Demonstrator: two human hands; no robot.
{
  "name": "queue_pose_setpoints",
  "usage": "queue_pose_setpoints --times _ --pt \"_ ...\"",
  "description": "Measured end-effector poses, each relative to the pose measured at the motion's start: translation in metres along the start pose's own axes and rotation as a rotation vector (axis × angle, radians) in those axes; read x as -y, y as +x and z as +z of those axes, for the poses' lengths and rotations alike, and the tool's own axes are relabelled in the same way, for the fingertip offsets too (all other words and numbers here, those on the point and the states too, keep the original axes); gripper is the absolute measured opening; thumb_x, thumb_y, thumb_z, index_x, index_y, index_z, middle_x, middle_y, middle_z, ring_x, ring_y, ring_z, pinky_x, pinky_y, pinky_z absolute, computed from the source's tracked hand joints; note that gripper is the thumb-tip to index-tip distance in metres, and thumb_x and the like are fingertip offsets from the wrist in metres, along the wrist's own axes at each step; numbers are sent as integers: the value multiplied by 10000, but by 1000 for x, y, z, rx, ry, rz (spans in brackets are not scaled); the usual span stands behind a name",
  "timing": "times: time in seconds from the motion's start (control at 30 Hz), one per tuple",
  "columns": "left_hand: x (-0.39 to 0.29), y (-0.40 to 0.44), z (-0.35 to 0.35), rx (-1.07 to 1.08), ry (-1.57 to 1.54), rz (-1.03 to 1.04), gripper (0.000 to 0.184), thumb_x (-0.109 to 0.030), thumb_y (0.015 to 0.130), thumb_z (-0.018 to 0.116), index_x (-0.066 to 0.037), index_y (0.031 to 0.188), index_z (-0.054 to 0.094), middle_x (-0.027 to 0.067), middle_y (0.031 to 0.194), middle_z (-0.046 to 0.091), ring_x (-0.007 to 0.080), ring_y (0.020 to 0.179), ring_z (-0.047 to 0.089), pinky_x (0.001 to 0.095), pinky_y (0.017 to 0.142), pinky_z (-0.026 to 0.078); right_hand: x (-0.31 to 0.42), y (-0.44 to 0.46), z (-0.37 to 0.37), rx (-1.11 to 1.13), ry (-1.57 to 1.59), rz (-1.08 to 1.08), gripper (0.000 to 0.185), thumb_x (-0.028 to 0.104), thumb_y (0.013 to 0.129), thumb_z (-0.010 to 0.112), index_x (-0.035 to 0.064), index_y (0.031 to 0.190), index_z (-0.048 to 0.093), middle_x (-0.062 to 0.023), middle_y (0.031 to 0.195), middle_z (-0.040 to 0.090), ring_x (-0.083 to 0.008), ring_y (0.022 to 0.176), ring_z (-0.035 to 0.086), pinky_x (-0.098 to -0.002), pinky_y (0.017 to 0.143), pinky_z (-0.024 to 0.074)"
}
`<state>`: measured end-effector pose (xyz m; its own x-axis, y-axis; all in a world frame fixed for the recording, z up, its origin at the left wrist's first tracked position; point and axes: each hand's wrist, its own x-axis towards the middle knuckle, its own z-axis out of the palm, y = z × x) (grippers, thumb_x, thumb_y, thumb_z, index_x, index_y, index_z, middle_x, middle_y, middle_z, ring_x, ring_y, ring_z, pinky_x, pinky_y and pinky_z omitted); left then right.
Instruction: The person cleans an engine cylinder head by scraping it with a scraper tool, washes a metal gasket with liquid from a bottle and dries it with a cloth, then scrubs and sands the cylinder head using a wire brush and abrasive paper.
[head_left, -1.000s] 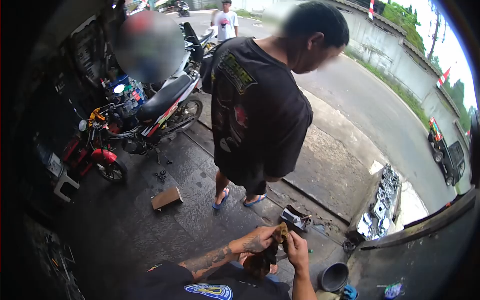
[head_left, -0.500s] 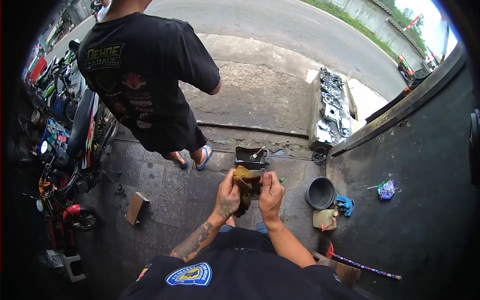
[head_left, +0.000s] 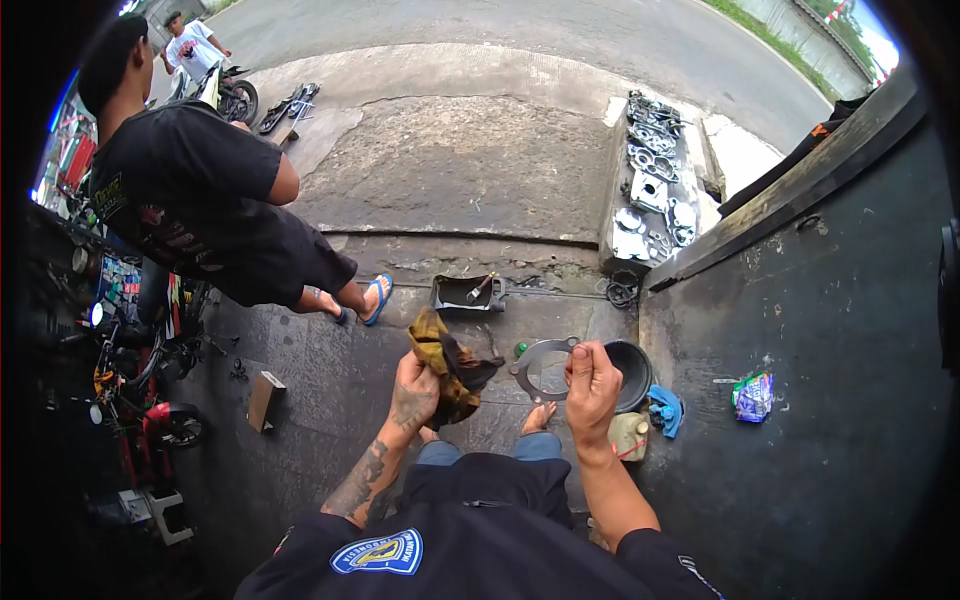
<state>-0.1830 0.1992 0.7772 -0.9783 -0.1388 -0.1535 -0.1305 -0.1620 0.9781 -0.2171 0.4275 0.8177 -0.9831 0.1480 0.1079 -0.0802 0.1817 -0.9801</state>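
Observation:
My left hand (head_left: pixel 413 390) is closed on a stained yellow-brown rag (head_left: pixel 448 365), which hangs bunched with a dark end toward the right. Pinched in my right hand (head_left: pixel 594 385) is a flat grey ring-shaped gasket (head_left: pixel 528 358) with small tabs and holes round its edge. The gasket is held up clear of the rag, its open middle showing the floor behind. Beyond both hands, a black rectangular pan (head_left: pixel 448 295) with a brush (head_left: pixel 480 289) in it rests on the floor. A black bucket (head_left: pixel 632 376) stands just behind my right hand.
Metal engine parts (head_left: pixel 650 190) cover a bench at the right. Near the bucket are a yellowish jug (head_left: pixel 628 437) and a blue cloth (head_left: pixel 665 410). A person in a black shirt (head_left: pixel 190 200) stands at the left, close to parked motorcycles (head_left: pixel 150 400). A wooden block (head_left: pixel 263 402) lies on the floor.
My hands have moved apart: the rag has gone left and the gasket right, now in plain sight. The view has shifted, and the person in black has turned.

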Motion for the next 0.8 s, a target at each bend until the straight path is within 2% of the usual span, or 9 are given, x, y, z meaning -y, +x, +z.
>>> queue_pose_setpoints --times 0.1,0.17,0.3,0.5,0.57,0.7,0.73,0.77,0.8 --pt "-23 7 72 144 617 406 292 -37 826 487 31 1096 574 191 1052 637 342 1014 604 385 900 483 4 24 -24 157 -83 -111 273 198 990 562 -9 813 563 -118 595 545 -173 498 514 -313 492 399" --pt "-51 17 102 285 753 335 249 -60 817 517 9 1051 572 187 946 616 387 919 570 425 813 473 10 31 -42 315 -96 -38 246 183 971 588 -10 819 582 -141 606 563 -202 505 548 -320 502 412" --pt "-56 13 139 458 668 334 166 -77 828 530 -10 977 558 175 861 574 392 840 535 437 736 443 2 50 -71 458 66 -135 277 184 959 597 -30 785 578 -53 573 532 -58 563 461 -273 496 379" --pt "-65 -7 154 461 702 265 155 -77 827 522 -16 961 571 162 868 576 370 831 537 429 738 438 10 51 -120 413 112 -15 396 299 993 578 -22 762 566 -11 579 502 -55 536 441 -244 478 340" --pt "-39 -22 139 501 863 220 194 -71 812 518 -19 984 590 164 887 586 376 868 542 417 769 448 0 62 -147 7 526 170 406 330 1001 564 9 754 545 3 596 485 -42 526 414 -220 460 319" --pt "-21 -26 136 34 443 15 222 -83 903 451 4 1010 626 130 883 688 268 782 669 338 752 521 25 72 -184 107 352 15 399 347 1003 558 35 756 526 19 604 473 -33 511 392 -210 442 293" --pt "-33 -20 135 160 434 -39 259 -74 893 457 15 1090 600 126 971 679 247 899 656 326 813 502 27 70 -183 196 275 13 380 317 1001 565 10 777 558 4 591 512 -37 520 433 -228 451 317" --pt "-46 -18 146 152 433 -34 259 -74 893 457 15 1090 600 126 971 679 247 899 656 326 813 502 28 67 -180 290 198 10 364 287 999 571 -15 798 590 -10 579 550 -41 528 474 -247 460 341" --pt "-67 -14 169 234 570 323 255 -66 882 476 11 1100 582 135 983 657 277 919 636 345 819 494 29 64 -178 329 112 -44 340 274 994 578 -14 813 597 -28 568 554 -46 536 486 -269 469 369"
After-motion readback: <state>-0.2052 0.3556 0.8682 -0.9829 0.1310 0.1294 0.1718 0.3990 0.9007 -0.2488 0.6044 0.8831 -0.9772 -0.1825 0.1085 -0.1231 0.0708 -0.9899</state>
